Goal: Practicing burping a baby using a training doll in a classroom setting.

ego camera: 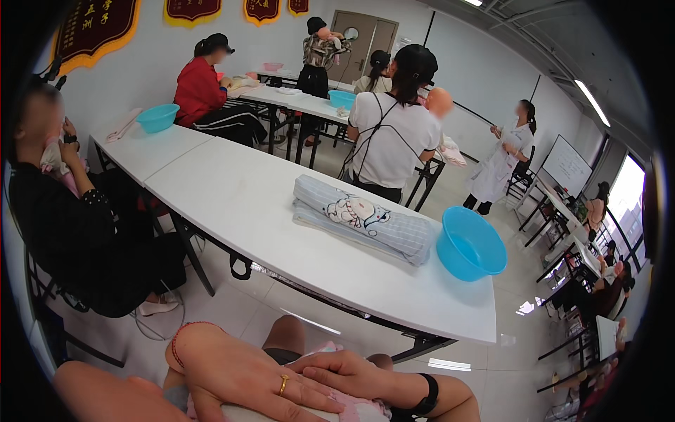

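At the bottom of the head view, my left hand (253,372) lies flat, palm down, on pink and white cloth (364,406), with a gold ring on one finger and a red cord at the wrist. My right hand (343,372), with a black band on its wrist, rests on the same bundle beside and partly against the left one. A rounded skin-coloured form, possibly part of a baby doll, shows at the lower left by the bundle. What lies under my palms is hidden.
Before me a white table (232,184) bears a folded striped blue-grey blanket (364,216) and a blue plastic basin (469,245). A person in black sits at the left with a doll. Others sit or stand at tables beyond.
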Motion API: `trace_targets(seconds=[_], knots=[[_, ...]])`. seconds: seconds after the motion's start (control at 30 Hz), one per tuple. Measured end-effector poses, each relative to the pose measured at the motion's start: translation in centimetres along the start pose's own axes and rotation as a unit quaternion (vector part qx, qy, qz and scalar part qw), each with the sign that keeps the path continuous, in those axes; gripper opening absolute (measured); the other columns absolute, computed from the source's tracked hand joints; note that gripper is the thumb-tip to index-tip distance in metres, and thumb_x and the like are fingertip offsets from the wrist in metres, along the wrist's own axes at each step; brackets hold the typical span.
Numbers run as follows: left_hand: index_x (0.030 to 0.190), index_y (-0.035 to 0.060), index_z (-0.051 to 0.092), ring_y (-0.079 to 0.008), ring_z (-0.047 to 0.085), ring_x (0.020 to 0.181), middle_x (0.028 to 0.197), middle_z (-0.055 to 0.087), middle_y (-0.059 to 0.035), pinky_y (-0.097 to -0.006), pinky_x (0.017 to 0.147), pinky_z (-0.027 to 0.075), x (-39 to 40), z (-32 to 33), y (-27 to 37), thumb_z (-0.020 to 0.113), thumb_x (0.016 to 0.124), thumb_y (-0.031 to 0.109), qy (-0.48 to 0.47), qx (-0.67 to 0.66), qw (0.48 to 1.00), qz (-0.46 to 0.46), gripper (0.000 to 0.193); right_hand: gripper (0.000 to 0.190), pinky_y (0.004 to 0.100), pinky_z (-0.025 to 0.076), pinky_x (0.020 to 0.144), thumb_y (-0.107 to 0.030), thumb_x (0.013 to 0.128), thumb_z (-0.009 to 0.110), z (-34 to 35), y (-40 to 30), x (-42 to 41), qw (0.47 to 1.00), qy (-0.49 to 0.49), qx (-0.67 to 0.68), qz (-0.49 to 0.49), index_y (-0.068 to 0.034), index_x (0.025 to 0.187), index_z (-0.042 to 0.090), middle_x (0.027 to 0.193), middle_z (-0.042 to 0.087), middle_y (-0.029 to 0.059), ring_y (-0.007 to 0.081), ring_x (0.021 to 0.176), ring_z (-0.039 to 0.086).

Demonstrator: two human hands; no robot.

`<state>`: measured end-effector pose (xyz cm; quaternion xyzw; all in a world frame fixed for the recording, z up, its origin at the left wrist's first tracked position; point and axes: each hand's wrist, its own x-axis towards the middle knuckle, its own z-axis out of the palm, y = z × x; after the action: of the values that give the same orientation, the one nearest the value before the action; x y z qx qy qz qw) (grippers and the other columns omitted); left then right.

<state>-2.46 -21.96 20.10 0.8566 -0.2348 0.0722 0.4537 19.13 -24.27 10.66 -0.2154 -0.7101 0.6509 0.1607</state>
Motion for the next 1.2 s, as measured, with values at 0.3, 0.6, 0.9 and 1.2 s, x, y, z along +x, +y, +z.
trace_targets(seconds=[0.3,0.6,0.9,1.2], knots=[[0.129,-0.0046,0.046,-0.0449,0.035,0.127,0.138,0.035,-0.0281,-0.0469,0.107,0.018,1.0,-0.5,-1.1,0.037,0.091,0.053,-0.012,0.032,0.995,0.091,0.070,0.030,0.0273,0.046,0.076,-0.019,0.097,0.044,0.2,0.5,-0.1,0.998,0.039,-0.004,-0.040,0.002,0.114,0.057,0.095,0.063,0.0109,0.0161,0.086,0.058],[0.122,0.0010,0.056,-0.0413,0.035,0.129,0.134,0.044,-0.0215,-0.0472,0.109,0.014,1.5,-0.1,-0.6,0.028,0.098,0.031,-0.042,-0.078,0.982,0.164,0.048,0.032,0.0241,0.044,0.084,-0.021,0.097,0.044,-0.6,-1.0,-0.6,0.966,0.219,0.117,-0.075,-0.001,0.119,0.057,0.095,0.063,0.0065,0.0111,0.089,0.056],[0.122,-0.0009,0.056,-0.0417,0.034,0.129,0.134,0.044,-0.0223,-0.0463,0.108,0.017,1.2,0.1,-0.4,0.029,0.098,0.031,-0.032,-0.079,0.983,0.165,0.048,0.033,0.0273,0.043,0.089,-0.020,0.097,0.042,-0.1,0.0,-0.5,0.983,0.144,0.041,-0.103,0.000,0.121,0.054,0.113,0.061,0.0121,0.0177,0.102,0.057],[0.122,-0.0025,0.055,-0.0401,0.036,0.128,0.133,0.045,-0.0225,-0.0443,0.108,0.019,1.2,0.2,-0.3,0.028,0.098,0.030,-0.017,-0.066,0.983,0.173,0.048,0.034,0.0323,0.034,0.103,-0.013,0.098,0.039,-0.8,-2.5,-1.3,0.993,0.093,-0.010,-0.068,0.000,0.128,0.048,0.130,0.051,0.0128,0.0224,0.123,0.046]])
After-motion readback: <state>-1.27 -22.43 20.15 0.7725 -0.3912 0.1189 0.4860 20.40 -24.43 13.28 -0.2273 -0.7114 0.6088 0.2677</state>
